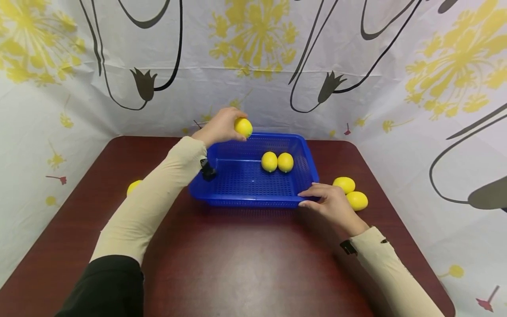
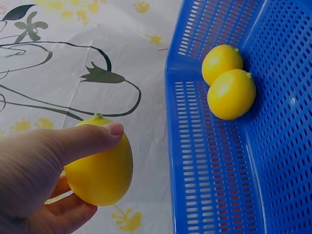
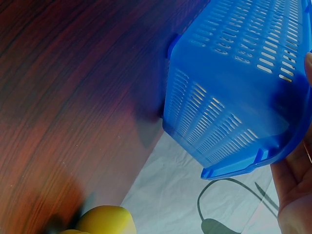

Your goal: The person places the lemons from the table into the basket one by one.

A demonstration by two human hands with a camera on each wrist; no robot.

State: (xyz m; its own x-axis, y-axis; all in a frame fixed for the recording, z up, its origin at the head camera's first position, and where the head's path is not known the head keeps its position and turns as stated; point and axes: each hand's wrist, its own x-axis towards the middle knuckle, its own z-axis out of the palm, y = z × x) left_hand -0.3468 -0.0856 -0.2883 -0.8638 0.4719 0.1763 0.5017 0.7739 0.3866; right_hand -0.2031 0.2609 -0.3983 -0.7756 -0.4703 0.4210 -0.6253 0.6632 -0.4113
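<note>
— Around the back and both sides, what do you log?

— White patterned cloth (image 1: pixel 257 101), hanging. Within it, dark red-brown surface (image 1: pixel 245 264), far edge close against the cloth, side edges running down toward the person. Widest room: the stretch between the blue basket (image 1: pixel 245 200) and the near side. Strips to left and right are narrower.

— Basket?

— Rectangular, slotted walls, set at the far part of the surface. From the head camera its far rim overlaps the far edge.

— Hands?

— Well apart, each with a hold. Left hand (image 1: pixel 222 127) clasps a lemon (image 1: pixel 243 127) between thumb and fingers, raised off the surface near the basket's far side; left wrist view shows a gap between fruit and rim. Right hand (image 1: pixel 332 203) pinches the rim at the near right corner.

— Other fruit, relative to those hands?

— Two basket lemons (image 1: pixel 270 162) sit side by side toward the far right, between the hands. Two right-side lemons (image 1: pixel 357 201) lie just beyond the right hand. One left-side lemon (image 1: pixel 133 186) shows partly from behind the left sleeve (image 1: pixel 154 198).

— Tally?

— One basket, two hands, six lemons seen: one held, two inside, two right, one left. Cannot tell what else the sleeve covers.
</note>
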